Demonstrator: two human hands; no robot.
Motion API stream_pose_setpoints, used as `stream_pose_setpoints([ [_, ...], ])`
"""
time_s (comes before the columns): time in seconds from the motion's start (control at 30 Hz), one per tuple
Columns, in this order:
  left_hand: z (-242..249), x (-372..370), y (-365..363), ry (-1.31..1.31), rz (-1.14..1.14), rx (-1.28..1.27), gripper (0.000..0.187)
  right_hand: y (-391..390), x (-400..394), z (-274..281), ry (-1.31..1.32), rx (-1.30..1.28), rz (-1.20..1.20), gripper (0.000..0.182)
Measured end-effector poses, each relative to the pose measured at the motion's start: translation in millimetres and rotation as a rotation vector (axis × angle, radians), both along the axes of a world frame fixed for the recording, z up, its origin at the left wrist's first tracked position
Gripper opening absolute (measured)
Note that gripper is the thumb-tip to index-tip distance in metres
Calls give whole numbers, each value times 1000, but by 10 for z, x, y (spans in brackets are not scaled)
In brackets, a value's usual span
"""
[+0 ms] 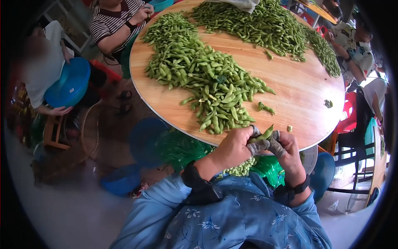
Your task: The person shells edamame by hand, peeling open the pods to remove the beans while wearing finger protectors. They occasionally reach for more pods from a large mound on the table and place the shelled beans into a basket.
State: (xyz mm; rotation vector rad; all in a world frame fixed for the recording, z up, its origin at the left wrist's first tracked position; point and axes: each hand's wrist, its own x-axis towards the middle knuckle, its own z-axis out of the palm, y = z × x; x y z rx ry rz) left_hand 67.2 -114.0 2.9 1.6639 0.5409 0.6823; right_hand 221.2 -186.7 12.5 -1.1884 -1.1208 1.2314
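1. Green pod (265, 133) sits between both hands, just over the near edge of the round wooden table (298, 89), tip pointing up-right.
2. L hand (236, 147): fingers curled shut on the pod's lower end; thumb wrapped in grey tape or a finger cot.
3. R hand (288, 151): fingertips also grey-wrapped, pinched together on the pod from the right. Both wrists w/ dark bands, blue floral sleeves.
4. Below the hands: shelled pale beans (240, 169) in a green bag (178, 147) under the table edge.
5. Nearest pile of pods (207, 79) lies just beyond the hands, mid-table; 2nd pile (265, 25) at far side. A few stray pods (266, 108) between.
6. Other ppl around: striped-shirt person (114, 23) far left of the table, another holding a blue basin (68, 83) at left, one more at right (356, 47).
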Motion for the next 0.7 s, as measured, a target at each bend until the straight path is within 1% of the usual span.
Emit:
stream_pose_setpoints([
  [0.07,-102,1,42,-73,-120,-139,11,-32,78,-41,-12,73,84,17],
  [0.1,-95,22,-2,-167,-99,-385,6,-22,99,-61,26,104,129,18],
  [0.13,-5,-34,19,-83,-115,-331,7,-46,144,-137,39,38,134,15],
  [0.2,15,-39,9,-15,-103,-206,8,-46,105,-105,39,51,98,12],
  [0.23,7,-35,-1,35,-106,-42,10,-47,50,-47,63,38,45,9],
  [0.27,-16,-15,-16,35,-121,-44,10,-58,53,-28,62,36,30,9],
  [0.33,-79,12,-32,-1,-61,-80,10,-66,72,5,-338,140,25,9],
  [0.37,-84,-21,3,109,-130,-103,14,-80,78,111,-501,161,24,8],
  [0.4,-142,-10,-2,110,-138,-102,14,-86,85,83,-501,159,17,8],
  [0.47,-281,7,-41,-36,-132,-138,19,-110,100,2,-350,42,-52,7],
  [0.5,-204,-51,-15,64,-130,-36,19,-113,99,9,-354,48,-74,8],
  [0.53,-126,-60,-4,65,-134,-30,19,-118,117,45,-353,53,-79,8],
  [0.6,-21,-71,-3,63,-75,-260,18,-144,147,124,-614,54,-10,9],
  [0.63,-13,-64,-4,65,-78,-259,18,-146,122,121,-613,55,-13,9],
  [0.7,4,-32,1,134,-125,-309,20,-144,58,124,-655,217,68,9],
])
